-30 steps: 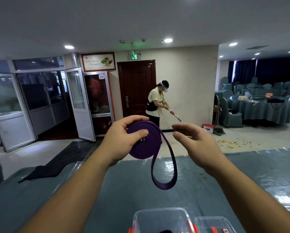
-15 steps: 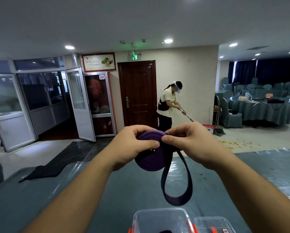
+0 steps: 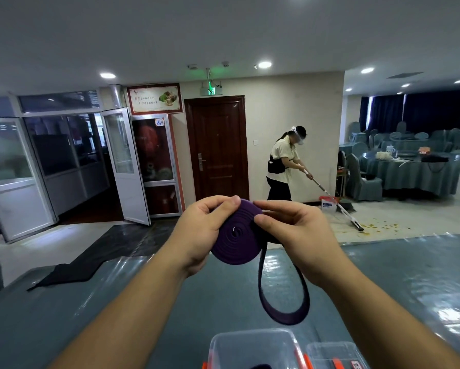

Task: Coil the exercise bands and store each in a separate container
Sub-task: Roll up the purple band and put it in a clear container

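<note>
Two clear containers are cut off at the bottom edge, contents hard to make out. The glossy teal worktop fronts a dining hall where a person sweeps. Above it, the left hand grips the coiled purple band; the right hand pinches its edge, tail looping down.

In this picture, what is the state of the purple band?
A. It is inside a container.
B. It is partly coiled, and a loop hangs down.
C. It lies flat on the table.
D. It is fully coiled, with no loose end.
B: both hands, left hand and right hand, hold the purple band coiled above the table, while a loose loop hangs below the coil.
</note>
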